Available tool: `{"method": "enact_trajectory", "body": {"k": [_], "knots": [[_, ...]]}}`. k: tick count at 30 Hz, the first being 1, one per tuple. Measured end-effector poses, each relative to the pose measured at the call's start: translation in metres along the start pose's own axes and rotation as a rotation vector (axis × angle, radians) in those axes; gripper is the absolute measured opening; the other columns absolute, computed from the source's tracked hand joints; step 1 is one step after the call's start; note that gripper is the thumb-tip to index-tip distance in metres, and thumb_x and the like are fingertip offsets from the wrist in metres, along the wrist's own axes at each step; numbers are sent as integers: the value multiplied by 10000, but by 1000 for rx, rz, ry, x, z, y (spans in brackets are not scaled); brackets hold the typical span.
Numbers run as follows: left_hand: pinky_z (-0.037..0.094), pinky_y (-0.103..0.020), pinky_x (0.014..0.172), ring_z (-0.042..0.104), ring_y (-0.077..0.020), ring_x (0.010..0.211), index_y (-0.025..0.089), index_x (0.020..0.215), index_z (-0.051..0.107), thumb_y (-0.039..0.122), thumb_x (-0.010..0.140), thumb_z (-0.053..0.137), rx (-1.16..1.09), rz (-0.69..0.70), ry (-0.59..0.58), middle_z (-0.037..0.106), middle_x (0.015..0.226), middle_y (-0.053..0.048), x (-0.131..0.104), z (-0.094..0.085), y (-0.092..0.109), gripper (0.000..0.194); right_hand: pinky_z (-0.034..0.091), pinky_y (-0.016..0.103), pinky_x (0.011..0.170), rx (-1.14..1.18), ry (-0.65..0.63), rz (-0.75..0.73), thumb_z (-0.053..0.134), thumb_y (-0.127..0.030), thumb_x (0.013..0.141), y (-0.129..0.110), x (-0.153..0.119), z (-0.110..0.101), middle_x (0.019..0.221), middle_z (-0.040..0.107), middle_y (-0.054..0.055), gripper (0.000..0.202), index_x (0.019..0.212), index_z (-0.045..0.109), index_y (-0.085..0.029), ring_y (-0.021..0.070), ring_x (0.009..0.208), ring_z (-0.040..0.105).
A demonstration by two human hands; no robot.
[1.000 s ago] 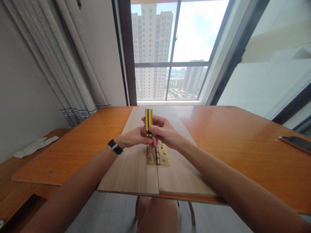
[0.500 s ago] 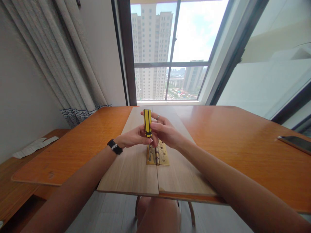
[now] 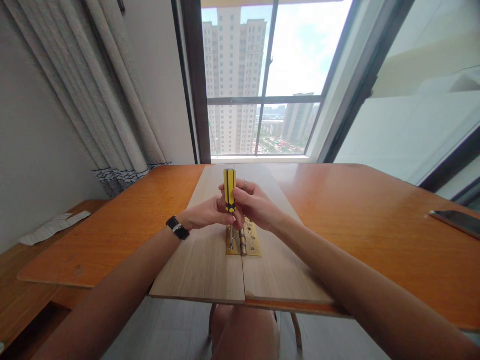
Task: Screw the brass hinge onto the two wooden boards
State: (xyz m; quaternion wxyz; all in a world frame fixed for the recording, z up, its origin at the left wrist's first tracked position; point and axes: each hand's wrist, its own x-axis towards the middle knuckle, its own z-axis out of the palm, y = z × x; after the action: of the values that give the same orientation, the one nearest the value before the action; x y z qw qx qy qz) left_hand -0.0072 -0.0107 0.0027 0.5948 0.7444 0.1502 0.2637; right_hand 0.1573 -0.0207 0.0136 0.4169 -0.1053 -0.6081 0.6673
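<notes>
A yellow and black screwdriver (image 3: 230, 187) stands nearly upright, its tip on a screw in the left leaf of a brass hinge (image 3: 252, 245). My right hand (image 3: 255, 202) is closed round the yellow handle, thumb on its right side. My left hand (image 3: 212, 212) has its fingers closed at the lower handle and upper shaft; its fingertips are partly hidden. The hinge lies across the seam between two pale wooden boards (image 3: 198, 265), its barrel along the seam. Both hands hide the hinge's far end.
The boards lie on an orange-brown wooden table (image 3: 337, 200). A dark phone (image 3: 455, 221) is near the table's right edge. White paper strips (image 3: 54, 227) lie on a lower surface at left. A window stands beyond the table.
The screwdriver handle has shifted slightly right and stands more upright. My right fingers have moved a little with it; my left hand is nearly unmoved.
</notes>
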Motion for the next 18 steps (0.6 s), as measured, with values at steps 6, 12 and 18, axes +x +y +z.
{"method": "enact_trajectory", "body": {"k": [6,12,18], "knots": [[501,-276,727,616,-155,737,129,763,741,546,654,815,-36,13,-21,684,757,-60,0,0,0,437,530,203,466,92,-27,-15,737,-428,799,-7,0,4,709,690,-20,416,1116,616,-188,95,491,612],[510,-294,768,622,-164,781,137,775,744,512,713,789,-20,61,-36,681,761,-60,0,-1,-2,383,553,226,525,125,-21,-2,704,-459,816,-10,0,6,769,715,25,409,1068,639,-144,120,574,650],[506,-285,746,623,-158,756,129,792,728,515,682,810,-17,26,-3,678,760,-52,0,0,-1,410,513,214,413,70,-39,-29,726,-530,776,-6,0,4,808,695,9,467,1055,640,-164,88,476,595]]}}
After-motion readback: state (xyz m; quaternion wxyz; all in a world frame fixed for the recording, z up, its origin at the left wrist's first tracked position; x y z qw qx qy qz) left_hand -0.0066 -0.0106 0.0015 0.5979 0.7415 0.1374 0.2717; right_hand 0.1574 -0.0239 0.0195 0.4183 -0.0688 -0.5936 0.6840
